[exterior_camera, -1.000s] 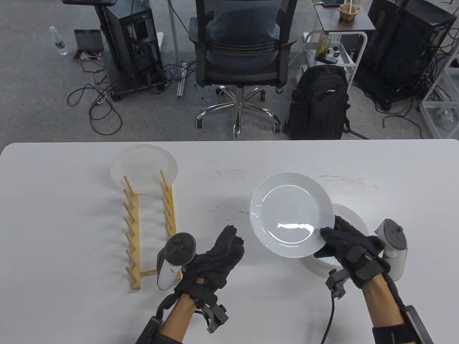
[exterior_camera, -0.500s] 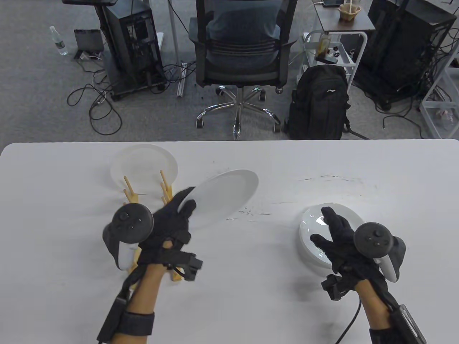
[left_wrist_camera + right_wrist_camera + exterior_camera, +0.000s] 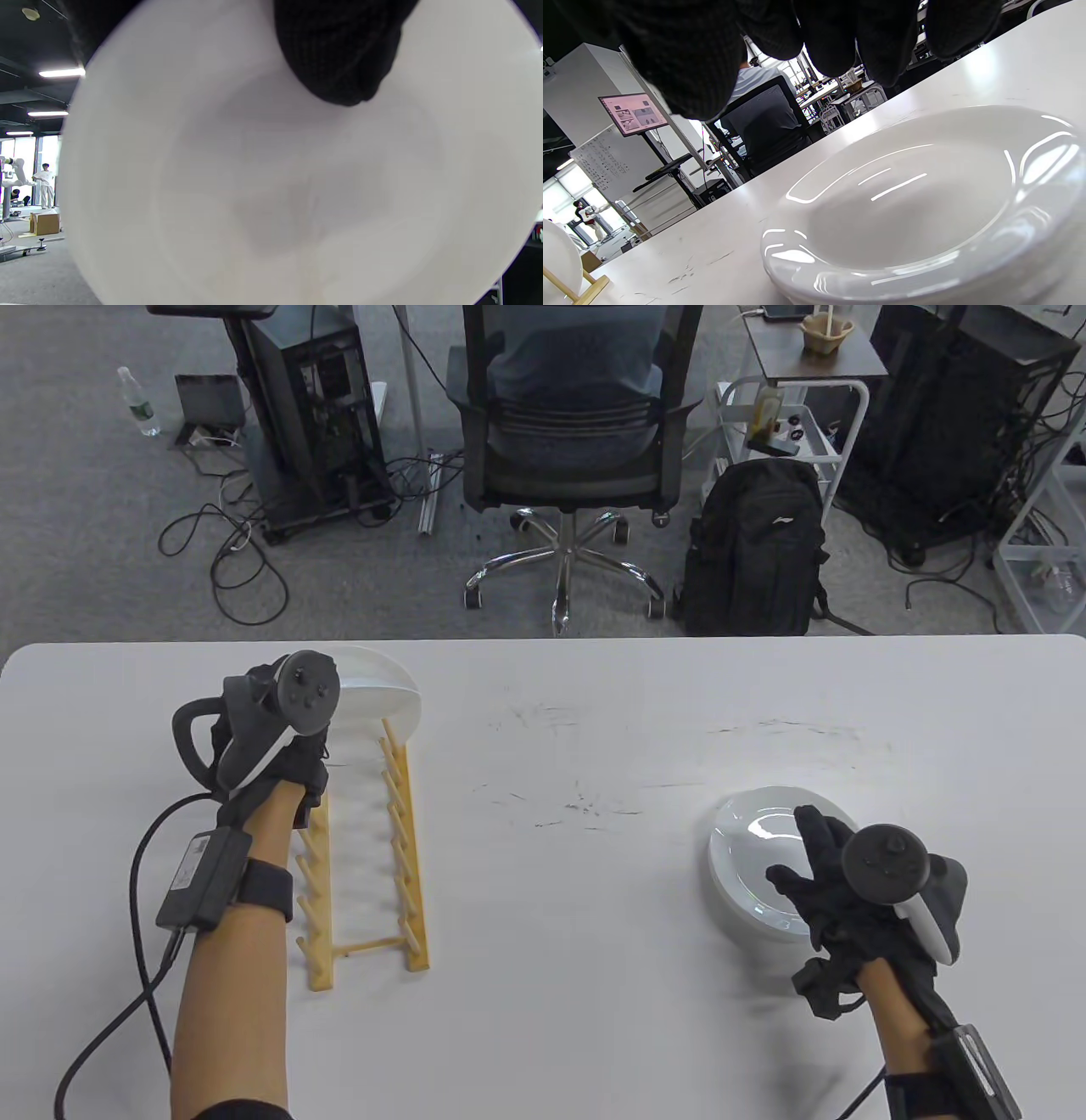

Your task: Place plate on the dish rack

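Gripping a white plate [image 3: 386,700] at the far end of the wooden dish rack [image 3: 399,848], the left hand [image 3: 284,746] sits in the upper left of the table view. In the left wrist view the plate fills the frame with a gloved finger [image 3: 339,55] pressed on its face. At lower right, the right hand [image 3: 836,891] hovers over a stack of plates [image 3: 751,848] on the white table [image 3: 577,899], fingers [image 3: 831,38] spread apart, holding nothing.
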Demonstrator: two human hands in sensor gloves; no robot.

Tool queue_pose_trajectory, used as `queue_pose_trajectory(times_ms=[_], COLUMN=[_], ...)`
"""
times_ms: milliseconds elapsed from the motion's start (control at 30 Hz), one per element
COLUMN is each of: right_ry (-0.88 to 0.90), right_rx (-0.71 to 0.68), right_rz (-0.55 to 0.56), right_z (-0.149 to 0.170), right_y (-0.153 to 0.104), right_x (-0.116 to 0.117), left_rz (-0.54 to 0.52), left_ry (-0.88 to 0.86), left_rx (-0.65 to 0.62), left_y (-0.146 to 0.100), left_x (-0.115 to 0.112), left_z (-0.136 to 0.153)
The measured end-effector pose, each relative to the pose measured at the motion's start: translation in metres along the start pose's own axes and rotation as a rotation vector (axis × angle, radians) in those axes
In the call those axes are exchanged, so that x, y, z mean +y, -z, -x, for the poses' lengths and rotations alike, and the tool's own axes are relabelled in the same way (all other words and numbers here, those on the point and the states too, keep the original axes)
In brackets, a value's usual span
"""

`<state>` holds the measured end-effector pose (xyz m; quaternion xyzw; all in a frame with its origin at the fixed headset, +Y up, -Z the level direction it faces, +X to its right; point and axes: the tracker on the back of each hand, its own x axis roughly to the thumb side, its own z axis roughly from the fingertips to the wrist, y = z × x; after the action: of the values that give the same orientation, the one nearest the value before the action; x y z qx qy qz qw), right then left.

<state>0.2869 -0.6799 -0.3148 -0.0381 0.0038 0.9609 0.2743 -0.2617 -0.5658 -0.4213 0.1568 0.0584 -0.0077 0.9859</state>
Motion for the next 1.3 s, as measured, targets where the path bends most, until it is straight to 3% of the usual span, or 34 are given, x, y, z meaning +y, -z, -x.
queue_pose_trajectory(times_ms=[200,400,633,833,1033,1167,1300], right_ry=[0.001,0.0,-0.01,0.003,0.013,0.04,0.048], right_rx=[0.019,0.027,0.026,0.033,0.026,0.024,0.028], right_rz=[-0.023,-0.067,-0.079,-0.09,-0.094,-0.117,-0.129], right_z=[0.004,0.004,0.003,0.004,0.003,0.006,0.007], right_y=[0.002,0.003,0.004,0.004,0.004,0.004,0.005], right_x=[0.002,0.006,0.009,0.009,0.008,0.009,0.01], left_rz=[0.099,0.188,0.225,0.171,0.086,0.055,0.09], left_ry=[0.072,0.091,0.1,0.092,0.054,-0.034,-0.172], left_rx=[0.008,0.013,0.018,0.025,-0.003,0.026,0.016], left_y=[0.014,0.027,0.035,0.035,-0.005,-0.058,-0.105], left_x=[-0.04,-0.06,-0.071,-0.053,-0.01,0.011,0.01], left_z=[0.003,0.001,-0.004,-0.011,-0.013,-0.015,-0.028])
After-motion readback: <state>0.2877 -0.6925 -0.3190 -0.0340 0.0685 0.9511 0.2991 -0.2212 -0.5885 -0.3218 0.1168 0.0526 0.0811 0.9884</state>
